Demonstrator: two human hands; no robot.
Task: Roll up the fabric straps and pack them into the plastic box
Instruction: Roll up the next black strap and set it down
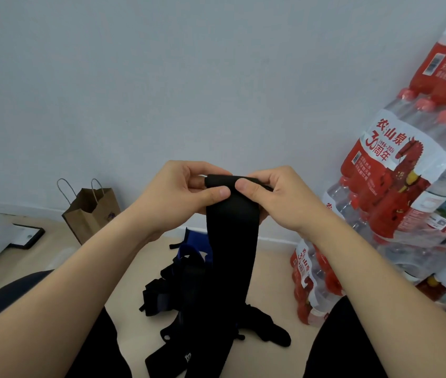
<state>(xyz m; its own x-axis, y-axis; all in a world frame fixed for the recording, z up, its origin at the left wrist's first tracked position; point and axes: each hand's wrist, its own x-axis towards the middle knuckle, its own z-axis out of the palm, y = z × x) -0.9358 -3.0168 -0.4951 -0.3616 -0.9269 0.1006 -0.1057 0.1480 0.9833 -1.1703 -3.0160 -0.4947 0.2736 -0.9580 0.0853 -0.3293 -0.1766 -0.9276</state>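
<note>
1. Left hand: fingers curled, pinching the top end of a black strap. The thumb sits on the front face and the fingers go behind.
2. Right hand: same grip on the same end of the strap, thumb on the front and fingers wrapped round the back. The two thumbs are just beside each other.
3. The black strap is held up mid-frame in front of the wall. Its top edge is turned over into a small fold or first roll between the hands. Can't tell how many turns.
4. The rest of the strap hangs straight down from the hands, and its lower part reaches a pile of dark straps on the floor.
5. The pile lies between the person's legs, which are in dark trousers. A blue strap shows at the far side of the pile, partly behind the hanging one.
6. A brown paper bag with handles stands upright against the wall, left of the hands.
7. A dark framed item lies flat on the floor, left of the bag.
8. Shrink-wrapped packs of water bottles with red labels and caps are stacked on the right, well apart from the strap.
</note>
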